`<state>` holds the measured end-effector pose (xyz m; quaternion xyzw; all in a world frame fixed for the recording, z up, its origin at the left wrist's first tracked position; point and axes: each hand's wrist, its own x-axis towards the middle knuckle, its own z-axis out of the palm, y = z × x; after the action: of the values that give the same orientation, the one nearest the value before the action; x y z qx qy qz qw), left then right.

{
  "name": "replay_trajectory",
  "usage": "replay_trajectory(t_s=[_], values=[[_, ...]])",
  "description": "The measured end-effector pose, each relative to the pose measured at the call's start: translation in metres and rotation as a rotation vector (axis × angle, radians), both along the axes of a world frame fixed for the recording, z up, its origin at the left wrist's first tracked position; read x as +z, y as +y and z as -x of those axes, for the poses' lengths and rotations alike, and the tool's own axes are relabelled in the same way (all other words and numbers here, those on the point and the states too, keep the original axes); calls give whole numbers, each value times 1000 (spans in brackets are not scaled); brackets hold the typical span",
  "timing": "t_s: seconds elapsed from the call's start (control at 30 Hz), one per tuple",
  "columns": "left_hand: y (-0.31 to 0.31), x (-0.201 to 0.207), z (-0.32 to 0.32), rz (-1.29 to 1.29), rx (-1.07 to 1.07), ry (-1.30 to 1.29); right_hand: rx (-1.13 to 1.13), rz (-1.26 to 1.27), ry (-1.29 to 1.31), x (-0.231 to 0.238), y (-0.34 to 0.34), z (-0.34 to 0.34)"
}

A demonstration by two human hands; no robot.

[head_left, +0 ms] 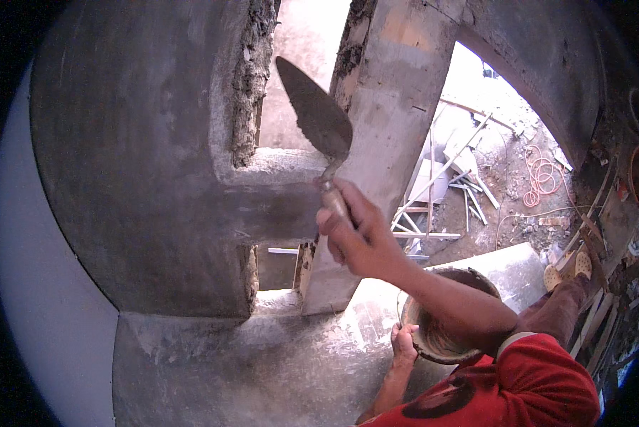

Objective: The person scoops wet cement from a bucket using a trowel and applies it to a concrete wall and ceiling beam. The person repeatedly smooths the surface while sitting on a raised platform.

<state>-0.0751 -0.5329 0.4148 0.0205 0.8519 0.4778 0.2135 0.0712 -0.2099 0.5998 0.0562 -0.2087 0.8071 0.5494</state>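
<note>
My right hand [355, 231] is closed around the handle of a pointed trowel [316, 114], its blade tilted up in front of a wall opening. Grey mortar residue clings to the blade. Below, my left hand [405, 344] grips the rim of a round bucket [433, 333], whose inside is smeared with mortar. My right forearm crosses over the bucket and hides part of it. A plastered grey wall [141, 164] with two rectangular openings faces me; the rough edge of the upper opening [254, 85] lies just left of the trowel.
A smooth grey ledge [213, 377] runs beneath the wall. Through a large arched opening on the right, scattered wooden strips [469, 196] and a coiled orange hose [541, 178] lie on the ground. Boards [597, 327] and debris are at far right, near my yellow shoes [582, 265].
</note>
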Motion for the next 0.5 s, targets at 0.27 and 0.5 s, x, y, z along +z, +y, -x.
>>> replay_trajectory(t_s=[0.27,0.5], values=[[19,1,-15,-151,4,-41,438,228,255,19,88,25],[20,7,-18,-68,52,-4,668,260,750,25,122,46]])
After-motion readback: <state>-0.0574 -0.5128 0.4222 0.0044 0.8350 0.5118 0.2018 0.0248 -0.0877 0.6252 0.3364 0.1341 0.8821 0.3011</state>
